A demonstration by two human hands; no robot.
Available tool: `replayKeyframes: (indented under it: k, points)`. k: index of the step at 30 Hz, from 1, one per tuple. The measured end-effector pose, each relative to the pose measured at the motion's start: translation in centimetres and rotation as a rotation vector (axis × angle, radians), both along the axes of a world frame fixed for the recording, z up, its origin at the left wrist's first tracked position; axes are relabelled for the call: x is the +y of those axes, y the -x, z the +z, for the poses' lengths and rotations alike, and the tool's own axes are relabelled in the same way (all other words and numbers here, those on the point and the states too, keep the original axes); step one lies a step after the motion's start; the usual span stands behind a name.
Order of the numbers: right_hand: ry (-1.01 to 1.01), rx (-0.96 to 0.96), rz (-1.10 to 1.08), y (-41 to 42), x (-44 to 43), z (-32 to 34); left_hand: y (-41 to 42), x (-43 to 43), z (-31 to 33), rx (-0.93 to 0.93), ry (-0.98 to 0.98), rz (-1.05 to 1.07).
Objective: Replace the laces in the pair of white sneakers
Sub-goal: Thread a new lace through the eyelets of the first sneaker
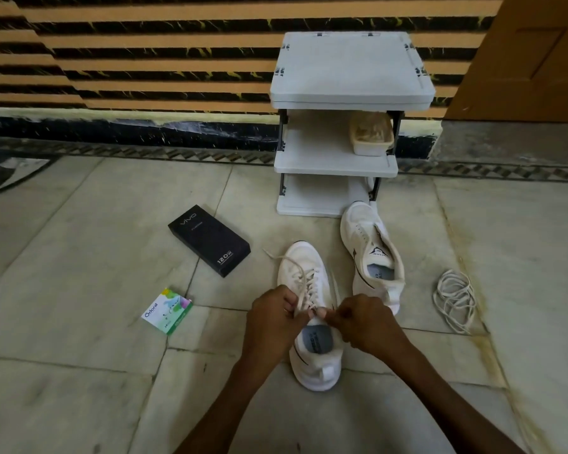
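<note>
A white sneaker (309, 362) stands on the floor in front of me, toe pointing away, with a white lace (304, 280) threaded through its eyelets. My left hand (273, 317) pinches the lace at the top eyelets on the left side. My right hand (364, 319) pinches the lace's other end on the right. A second white sneaker (371, 253) lies just beyond to the right, with no lace that I can see. A loose coil of white lace (454, 298) rests on the floor further right.
A white three-tier shoe rack (348, 93) stands against the striped wall, with a beige tub (371, 134) on its middle shelf. A black phone box (209, 240) and a small Odonil packet (167, 311) lie on the marble floor to the left. A wooden door (532, 57) is at right.
</note>
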State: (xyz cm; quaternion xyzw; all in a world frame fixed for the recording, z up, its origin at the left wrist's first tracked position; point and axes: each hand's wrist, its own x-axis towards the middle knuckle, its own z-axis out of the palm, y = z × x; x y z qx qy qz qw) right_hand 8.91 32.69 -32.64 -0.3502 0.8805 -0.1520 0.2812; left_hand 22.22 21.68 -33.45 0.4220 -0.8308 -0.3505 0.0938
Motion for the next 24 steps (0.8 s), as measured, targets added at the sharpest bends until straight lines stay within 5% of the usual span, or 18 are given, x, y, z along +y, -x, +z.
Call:
replayKeyframes:
  k: [5, 16, 24]
  points:
    - [0.035, 0.123, 0.016, -1.1, 0.3, -1.1, -0.5, 0.1, -0.1, 0.082, 0.015, 0.005]
    - [0.019, -0.045, 0.079, -2.1, 0.3, -0.8, -0.9, -1.8, 0.9, 0.033, 0.056, -0.086]
    - [0.056, 0.11, 0.075, -1.1, 0.3, 0.3, -1.5, -1.9, 0.4, 0.131, 0.0, -0.07]
